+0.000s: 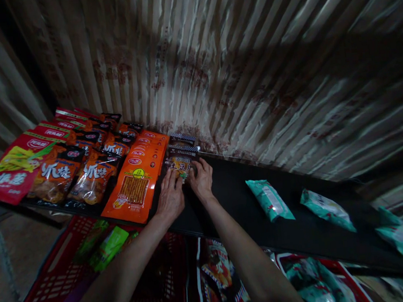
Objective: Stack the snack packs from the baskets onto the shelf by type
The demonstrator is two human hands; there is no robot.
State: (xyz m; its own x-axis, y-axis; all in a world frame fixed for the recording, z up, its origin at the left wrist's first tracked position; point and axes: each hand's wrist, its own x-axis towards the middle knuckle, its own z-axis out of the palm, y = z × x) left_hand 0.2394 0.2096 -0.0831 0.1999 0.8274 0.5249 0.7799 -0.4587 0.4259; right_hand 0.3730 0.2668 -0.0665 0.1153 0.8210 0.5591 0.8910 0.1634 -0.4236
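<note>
Both hands are at a dark snack packet [180, 165] with a checkered top edge and a picture of food, lying on the black shelf [222, 182]. My left hand [170, 196] has its fingers on the packet's lower left side. At the right edge, my right hand [201, 177] curls its thumb and fingers against it. A similar dark packet [182, 137] lies just behind. To the left, touching or nearly touching, is an overlapping row of orange stick-snack packs [133, 186].
Further left lie orange-black packets [93, 175] and red packets [14, 166]. Three teal packets [269, 199] are spaced along the right. Below stand a red basket [46, 280] with green packets [107, 248] and another basket [353, 281] with teal packets. A pleated curtain [193, 66] hangs behind.
</note>
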